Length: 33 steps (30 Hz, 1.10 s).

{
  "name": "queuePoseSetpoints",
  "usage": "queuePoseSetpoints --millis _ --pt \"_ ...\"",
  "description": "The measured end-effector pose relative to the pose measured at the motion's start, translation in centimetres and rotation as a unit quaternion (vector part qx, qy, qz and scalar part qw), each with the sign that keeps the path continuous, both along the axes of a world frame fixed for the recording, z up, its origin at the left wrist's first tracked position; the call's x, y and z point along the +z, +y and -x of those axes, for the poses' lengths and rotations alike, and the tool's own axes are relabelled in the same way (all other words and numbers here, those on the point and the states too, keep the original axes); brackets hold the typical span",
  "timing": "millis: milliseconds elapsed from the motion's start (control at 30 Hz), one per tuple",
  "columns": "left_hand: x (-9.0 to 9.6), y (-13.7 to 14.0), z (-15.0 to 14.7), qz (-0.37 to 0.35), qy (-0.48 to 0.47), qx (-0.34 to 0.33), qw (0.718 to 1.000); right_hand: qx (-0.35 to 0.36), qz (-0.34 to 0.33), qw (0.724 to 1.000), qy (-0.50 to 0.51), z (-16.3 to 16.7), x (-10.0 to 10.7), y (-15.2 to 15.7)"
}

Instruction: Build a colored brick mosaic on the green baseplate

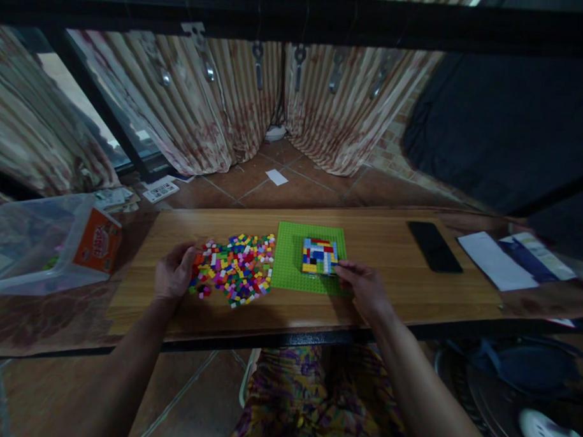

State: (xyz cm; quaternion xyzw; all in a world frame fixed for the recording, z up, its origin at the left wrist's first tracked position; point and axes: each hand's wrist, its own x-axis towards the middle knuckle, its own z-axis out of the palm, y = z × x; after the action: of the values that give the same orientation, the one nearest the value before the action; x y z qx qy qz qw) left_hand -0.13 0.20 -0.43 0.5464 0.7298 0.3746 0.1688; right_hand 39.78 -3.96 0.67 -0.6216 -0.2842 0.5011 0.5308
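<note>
A green studded baseplate (287, 256) lies on the wooden board. On it stands a low multicoloured toy-brick build (319, 255), with red, white, blue and yellow bricks on top. My right hand (363, 285) reaches in from the right, its fingers closed at the build's near right edge. Left of the baseplate spreads a loose pile of small toy bricks (239, 268) in many colours. Beside the pile's left end is my left hand (173, 272), thumb and fingers curled together; whatever is between them is hidden.
A wooden board (381, 247) covers the table's middle. A black phone-like slab (434, 247) and white paper (498, 261) lie on the right. A clear plastic bin (37, 235) with an orange label stands at the left. Hooks (299, 66) hang from a dark bar above.
</note>
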Motion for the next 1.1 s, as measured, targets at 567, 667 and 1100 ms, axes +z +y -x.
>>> queuePoseSetpoints --millis 567,667,1100 --pt "0.0 0.0 -0.1 -0.006 -0.005 0.005 1.0 0.037 0.014 0.999 0.003 0.1 0.1 0.4" --pt "0.0 0.0 -0.2 -0.01 -0.021 0.008 1.0 0.002 -0.014 1.0 -0.019 -0.5 -0.1 -0.3" --pt "0.5 -0.1 -0.2 -0.016 -0.007 -0.003 1.0 0.176 -0.242 0.78 -0.55 4.4 0.3 0.1"
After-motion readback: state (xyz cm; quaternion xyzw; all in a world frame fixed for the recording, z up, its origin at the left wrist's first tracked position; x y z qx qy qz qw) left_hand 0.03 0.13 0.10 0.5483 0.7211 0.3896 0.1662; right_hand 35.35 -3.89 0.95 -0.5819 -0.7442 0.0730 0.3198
